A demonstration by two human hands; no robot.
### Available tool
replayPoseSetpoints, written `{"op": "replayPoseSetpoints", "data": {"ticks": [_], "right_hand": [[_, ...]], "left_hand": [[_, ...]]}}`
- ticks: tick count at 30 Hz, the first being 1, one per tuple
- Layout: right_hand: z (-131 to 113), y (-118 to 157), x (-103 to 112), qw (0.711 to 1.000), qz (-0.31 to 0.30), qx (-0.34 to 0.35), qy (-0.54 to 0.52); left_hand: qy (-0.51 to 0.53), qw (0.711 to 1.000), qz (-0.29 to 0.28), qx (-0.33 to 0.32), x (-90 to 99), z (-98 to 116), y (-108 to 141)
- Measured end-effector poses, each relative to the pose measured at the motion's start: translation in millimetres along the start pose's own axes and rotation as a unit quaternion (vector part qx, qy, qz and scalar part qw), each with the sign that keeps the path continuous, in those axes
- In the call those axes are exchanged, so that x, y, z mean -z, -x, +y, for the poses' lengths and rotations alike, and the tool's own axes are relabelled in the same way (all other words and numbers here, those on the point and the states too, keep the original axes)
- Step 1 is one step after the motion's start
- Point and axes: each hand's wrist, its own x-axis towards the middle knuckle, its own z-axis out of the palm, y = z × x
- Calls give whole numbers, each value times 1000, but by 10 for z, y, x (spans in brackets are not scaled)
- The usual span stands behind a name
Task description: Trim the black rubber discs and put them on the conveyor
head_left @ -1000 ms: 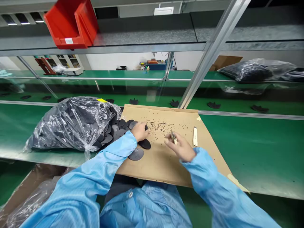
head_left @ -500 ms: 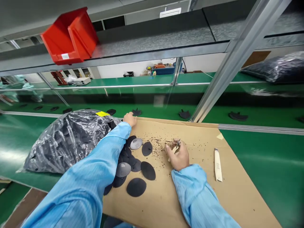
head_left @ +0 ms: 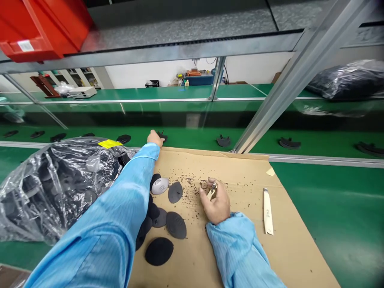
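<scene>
On the green belt beyond the cardboard, my left hand (head_left: 155,138) has its fingers closed at the near end of a curved black plastic part (head_left: 163,137); the fingertips are partly hidden. My right hand (head_left: 216,202) is above the cardboard sheet (head_left: 240,256), closed around a nail clipper (head_left: 213,190) with a cream handle and metal jaws. Tiny black scraps (head_left: 189,190) are scattered beside it. Several leaf-shaped black pieces (head_left: 176,225) lie between my arms, some overlapping, along with a lighter grey piece (head_left: 160,186).
A full clear plastic bag (head_left: 60,188) of dark parts bulges at left. A long cream strip (head_left: 268,212) lies on the cardboard at right. More curved parts (head_left: 223,140) are spaced along the belt. A slanted metal post (head_left: 270,88) and a shelf with a red bin (head_left: 45,30) stand ahead.
My left hand has moved from the cardboard's far edge onto the belt, reaching the curved black part. My right hand keeps the nail clipper over the scraps. The camera view has shifted.
</scene>
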Motion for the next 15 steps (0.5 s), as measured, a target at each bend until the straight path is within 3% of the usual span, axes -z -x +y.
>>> {"op": "replayPoseSetpoints", "data": {"ticks": [3, 5, 8, 12, 15], "right_hand": [[-1, 0, 1, 1000, 3, -4, -8], [5, -3, 0, 1000, 9, -5, -8], [12, -9, -4, 1000, 24, -3, -10], [-9, -2, -15, 998, 53, 1, -25], [-42, 25, -20, 996, 76, 14, -38]], "left_hand": [[51, 997, 15, -53, 111, 44, 158], [145, 986, 20, -80, 255, 80, 320], [357, 931, -14, -81, 583, 85, 742], [525, 824, -191, -93, 996, -97, 1767], [593, 710, -366, -100, 993, -355, 2638]]}}
